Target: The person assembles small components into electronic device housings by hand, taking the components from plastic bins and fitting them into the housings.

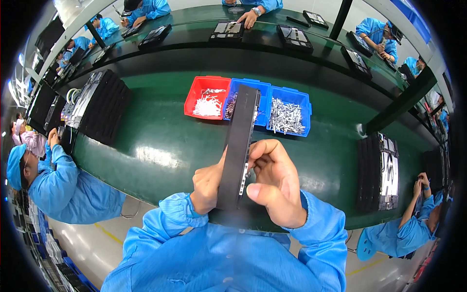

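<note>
A flat black device (235, 131) with a metallic inner side stands on its narrow edge, tilted slightly, in front of my chest. My left hand (206, 187) is closed round its left side near the lower end; part of those fingers is hidden behind it. At the right side, my right hand (276, 182) has its fingers curled against the device's edge and its thumb close by. Between them a small metallic bit shows, too small to name. Beyond the device sit a red bin (189, 104) of white pieces and a blue bin (306, 104) of silvery small parts.
Another blue bin (262, 95) is partly hidden behind the device. Stacks of black devices stand on the green table (160, 131): one stack (104, 107) at left, one (377, 170) at right. People in blue work on both sides and across a raised dark shelf (204, 46).
</note>
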The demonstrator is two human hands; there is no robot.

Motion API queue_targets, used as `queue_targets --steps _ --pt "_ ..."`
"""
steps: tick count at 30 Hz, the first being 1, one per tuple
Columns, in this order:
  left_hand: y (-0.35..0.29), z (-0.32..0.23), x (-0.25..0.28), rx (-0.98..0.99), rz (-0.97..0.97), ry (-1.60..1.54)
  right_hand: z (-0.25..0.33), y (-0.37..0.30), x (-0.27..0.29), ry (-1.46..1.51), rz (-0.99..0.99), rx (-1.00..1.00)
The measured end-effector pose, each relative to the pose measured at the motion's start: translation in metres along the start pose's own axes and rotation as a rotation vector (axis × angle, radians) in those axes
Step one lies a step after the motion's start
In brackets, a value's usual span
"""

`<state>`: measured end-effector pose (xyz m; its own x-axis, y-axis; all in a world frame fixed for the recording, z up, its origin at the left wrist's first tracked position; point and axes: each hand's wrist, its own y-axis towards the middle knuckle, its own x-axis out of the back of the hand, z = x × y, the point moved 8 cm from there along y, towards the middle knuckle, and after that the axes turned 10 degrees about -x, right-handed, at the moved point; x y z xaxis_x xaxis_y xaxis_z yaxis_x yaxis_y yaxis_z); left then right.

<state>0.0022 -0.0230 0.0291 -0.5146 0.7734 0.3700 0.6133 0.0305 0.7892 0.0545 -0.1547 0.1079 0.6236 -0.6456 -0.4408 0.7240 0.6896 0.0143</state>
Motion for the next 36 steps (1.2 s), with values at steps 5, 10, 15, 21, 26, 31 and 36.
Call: queue_targets --steps 5,10,15,21,26,31,36 --pt "0.024 -0.031 0.003 -0.233 0.038 0.157 0.003 0.003 0.008 -0.059 -0.053 0.013" --pt "0.020 -0.032 0.002 -0.255 0.057 0.213 0.006 0.001 0.010 -0.035 -0.038 -0.017" --pt "0.016 -0.028 -0.001 -0.238 0.081 0.196 0.008 0.001 0.011 -0.007 -0.005 -0.017" --pt "0.018 -0.031 -0.003 -0.273 0.060 0.208 -0.001 -0.003 0.012 0.080 -0.024 -0.048" --pt "0.015 -0.028 -0.005 -0.253 0.068 0.212 -0.003 -0.011 0.001 -0.003 -0.049 0.175" --pt "0.011 -0.020 -0.001 -0.202 0.068 0.184 -0.007 -0.014 -0.003 -0.051 -0.049 0.217" --pt "0.013 -0.013 0.025 0.105 0.430 0.093 0.051 -0.024 0.032 -0.414 -0.196 0.587"
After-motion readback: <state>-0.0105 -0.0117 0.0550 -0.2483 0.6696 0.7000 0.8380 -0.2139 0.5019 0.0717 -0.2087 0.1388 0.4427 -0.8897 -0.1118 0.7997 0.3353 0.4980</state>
